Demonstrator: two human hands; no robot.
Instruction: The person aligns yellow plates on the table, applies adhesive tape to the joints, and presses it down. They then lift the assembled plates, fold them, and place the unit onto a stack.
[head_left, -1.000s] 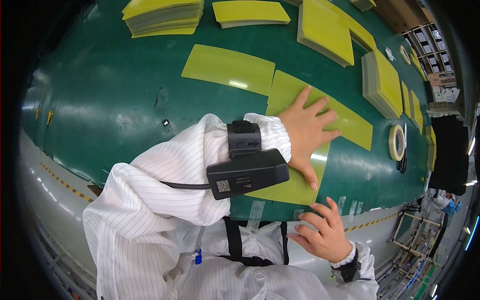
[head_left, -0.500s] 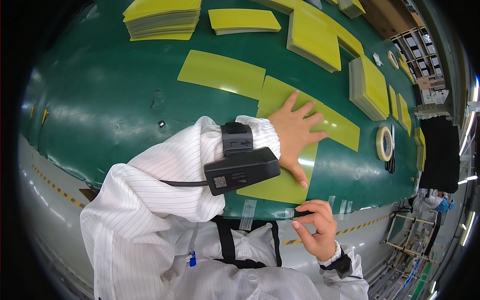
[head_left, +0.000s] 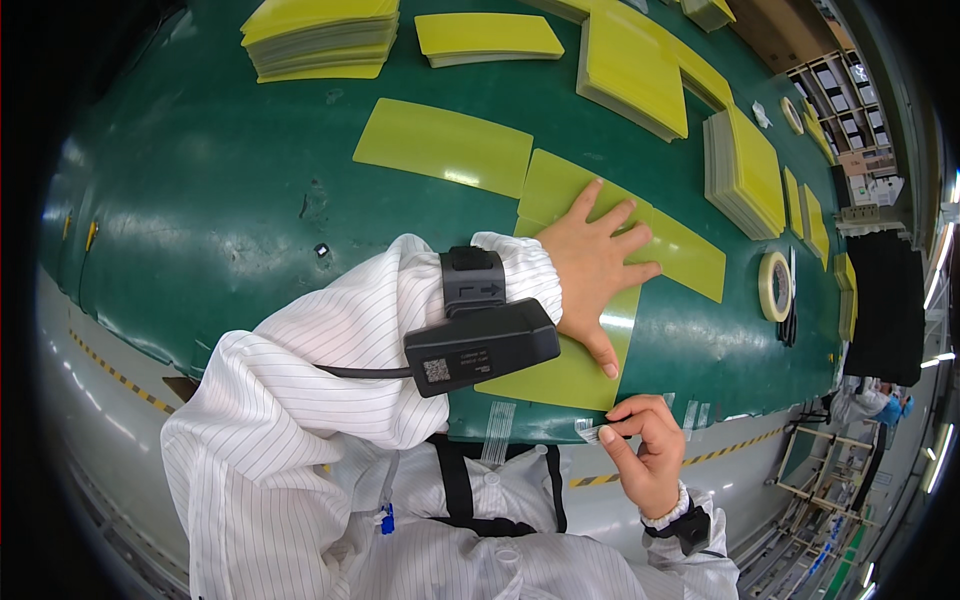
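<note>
My left hand lies flat with fingers spread on thin yellow sheets, pressing where they meet. One yellow sheet runs from under the palm toward the table's near edge. Another yellow sheet extends right of the fingers, and a third yellow sheet lies to the far left, its end beside the middle ones. At the near edge, my right hand pinches a short strip of clear tape between thumb and forefinger. More clear tape strips hang along that edge, on both sides of my right hand.
Stacks of yellow sheets stand at the back, including a tall stack and a right-hand stack. A tape roll stands right of the sheets, beside black-handled scissors. A small dark-and-white piece lies left on the green table.
My right hand has closed its thumb and forefinger on the tape strip at the edge, and the strip's end is now lifted. My left hand stays spread on the sheets.
</note>
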